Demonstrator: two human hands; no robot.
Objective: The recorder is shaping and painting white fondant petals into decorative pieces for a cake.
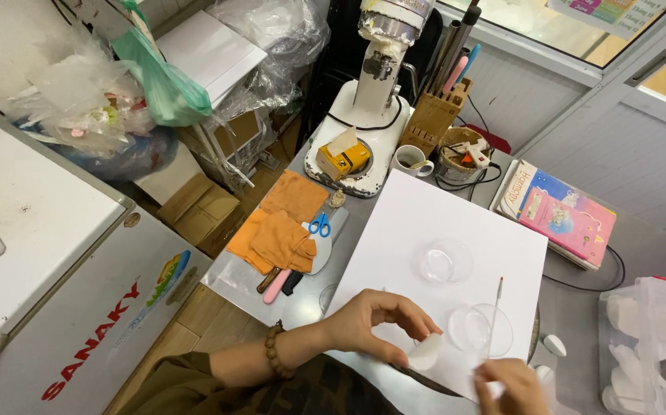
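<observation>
My left hand, with a bead bracelet at the wrist, pinches a small white round piece at the near edge of a large white sheet. At the bottom edge of the view, my right hand holds the lower end of a thin stick-like tool that points away from me. The tool lies across a clear round dish. A second clear dish rests further up the sheet.
Orange cloths, blue scissors and small tools lie left of the sheet. Behind stand a white machine, a knife block, a mug and books. A clear box of white pieces sits right; a white chest freezer left.
</observation>
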